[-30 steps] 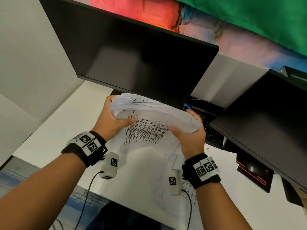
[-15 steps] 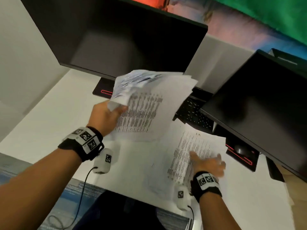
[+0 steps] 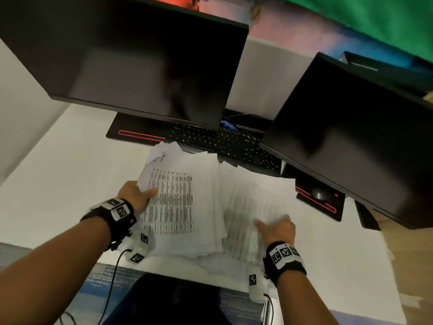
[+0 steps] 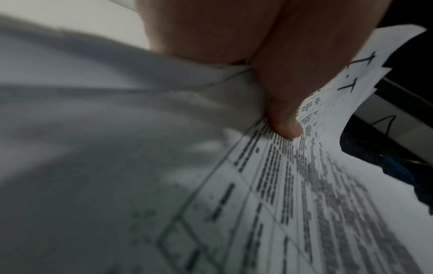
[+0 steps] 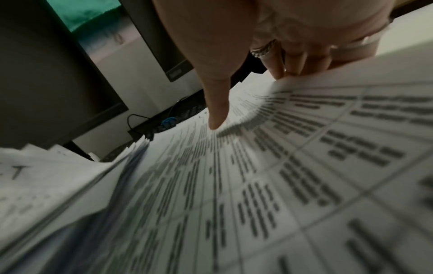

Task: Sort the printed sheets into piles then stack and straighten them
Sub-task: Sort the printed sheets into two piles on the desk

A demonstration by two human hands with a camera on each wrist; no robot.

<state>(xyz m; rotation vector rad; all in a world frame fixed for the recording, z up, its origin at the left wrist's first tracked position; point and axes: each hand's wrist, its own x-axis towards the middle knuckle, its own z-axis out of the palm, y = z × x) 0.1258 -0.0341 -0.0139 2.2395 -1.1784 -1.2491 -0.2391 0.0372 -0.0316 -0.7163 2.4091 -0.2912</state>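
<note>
My left hand (image 3: 138,195) grips a thick, uneven stack of printed sheets (image 3: 173,200) by its left edge, the thumb (image 4: 281,120) on the top table-printed page (image 4: 304,185) and the fingers hidden beneath. The stack lies low over the white desk (image 3: 58,184), fanned to the right. My right hand (image 3: 274,227) is at the right edge of a second, blurred pile of sheets (image 3: 253,202). Its thumb (image 5: 215,115) presses the printed face (image 5: 281,176) while the fingers (image 5: 293,64) go behind the lifted edge.
A black keyboard (image 3: 222,141) lies just behind the papers, partly covered by them. Two dark monitors (image 3: 140,62) (image 3: 351,137) overhang the desk. A mouse (image 3: 319,193) sits on the right monitor's base. The near desk edge (image 3: 187,273) is close under the piles.
Both hands first held the stack up. The right hand let go and dropped to the sheets on the desk. The left hand has now lowered its stack beside them.
</note>
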